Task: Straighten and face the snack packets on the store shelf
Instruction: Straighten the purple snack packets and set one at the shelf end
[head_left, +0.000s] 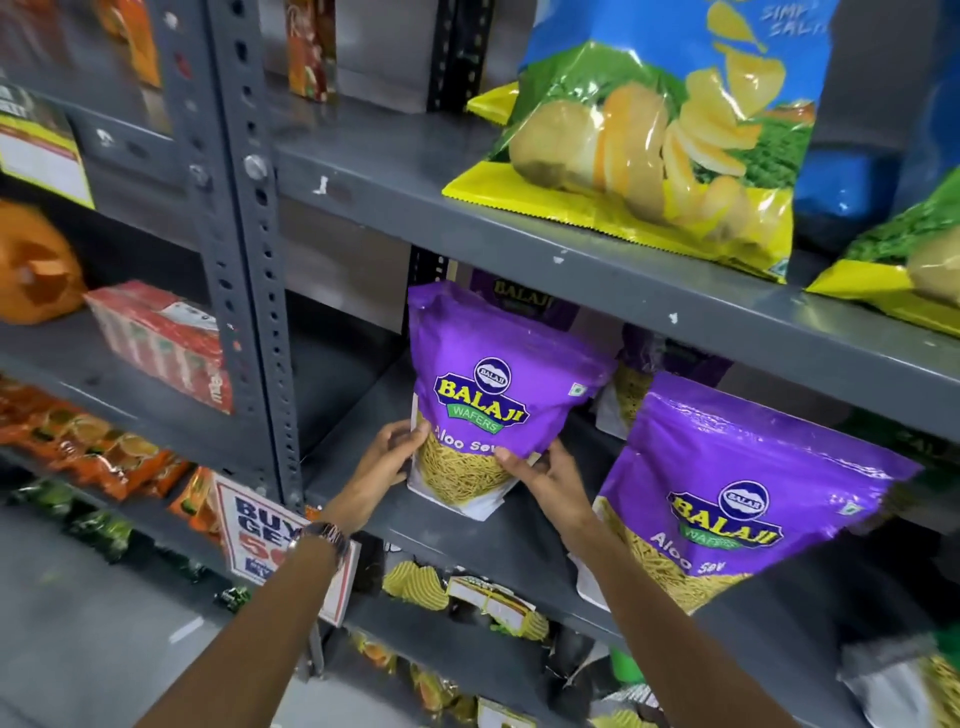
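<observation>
Purple Aloo Sev packet (488, 395) upright — left hand (392, 452), right hand (540, 475) gripping.

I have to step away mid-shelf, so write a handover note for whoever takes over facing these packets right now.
Left hand and right hand: both grip the lower corners of the left purple Aloo Sev packet, upright on the middle shelf, label forward.
Right purple Aloo Sev packet: untouched, leaning over the shelf edge.
Done: left packet nearly faced.
Left: release it, straighten the right packet.
</observation>
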